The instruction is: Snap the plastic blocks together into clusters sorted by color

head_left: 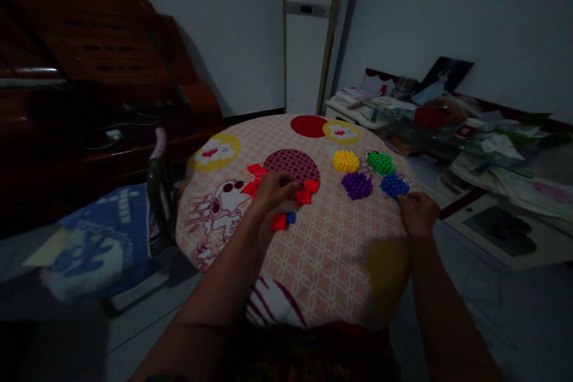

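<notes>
Over the left half of a round table, my left hand (274, 190) has its fingers bent together in a pinch; whatever may be between the tips is too dark to make out. Small red plastic pieces (307, 192) lie just right of it, with more red pieces (256, 171) behind. Nearer me, a red piece (278, 222) sits beside a small blue piece (290, 217). My right hand (419, 212) is closed at the table's right edge, its fingertips by a knobbly blue cluster (394, 186). Purple (357, 185), yellow (346, 161) and green (381, 163) clusters are grouped around there.
A patterned cloth (331, 262) covers the table. To the left stand a chair with a blue cloth (116, 233) and a wooden bench (98, 42). A cluttered glass-topped cabinet (403, 122) runs along the right wall. Behind the table is a tall white unit (307, 54).
</notes>
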`<state>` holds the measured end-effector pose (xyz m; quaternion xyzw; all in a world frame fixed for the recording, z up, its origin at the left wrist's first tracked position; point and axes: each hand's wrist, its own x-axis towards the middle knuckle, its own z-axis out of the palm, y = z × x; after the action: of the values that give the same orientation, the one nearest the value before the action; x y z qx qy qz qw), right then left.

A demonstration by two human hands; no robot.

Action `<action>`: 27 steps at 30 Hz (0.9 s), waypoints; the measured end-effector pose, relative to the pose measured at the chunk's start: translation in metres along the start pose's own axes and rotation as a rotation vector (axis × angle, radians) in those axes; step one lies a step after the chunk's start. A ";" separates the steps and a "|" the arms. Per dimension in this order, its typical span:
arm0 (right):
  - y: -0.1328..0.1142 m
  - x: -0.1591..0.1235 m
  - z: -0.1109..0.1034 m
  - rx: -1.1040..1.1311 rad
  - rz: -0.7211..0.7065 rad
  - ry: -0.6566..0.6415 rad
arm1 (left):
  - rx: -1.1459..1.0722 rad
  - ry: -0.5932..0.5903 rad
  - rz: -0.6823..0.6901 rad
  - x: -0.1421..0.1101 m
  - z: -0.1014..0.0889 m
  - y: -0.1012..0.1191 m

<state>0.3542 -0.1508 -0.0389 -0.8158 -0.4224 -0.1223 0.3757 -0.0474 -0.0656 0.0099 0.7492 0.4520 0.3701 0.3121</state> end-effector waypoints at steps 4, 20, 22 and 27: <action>-0.010 -0.009 -0.004 0.098 -0.026 0.041 | 0.338 -0.279 -0.001 -0.008 -0.024 -0.004; -0.112 -0.078 -0.004 0.745 -0.096 -0.523 | -0.334 -0.307 -0.141 -0.005 0.019 -0.003; -0.126 -0.090 -0.003 0.807 -0.169 -0.586 | -0.590 -0.318 -0.208 -0.007 0.029 0.002; -0.146 -0.106 -0.005 0.716 -0.559 -0.543 | -0.801 -0.362 -0.269 -0.013 0.045 0.014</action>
<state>0.1756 -0.1649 -0.0153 -0.4950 -0.7211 0.1499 0.4610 -0.0078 -0.0890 -0.0067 0.5566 0.3048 0.3351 0.6964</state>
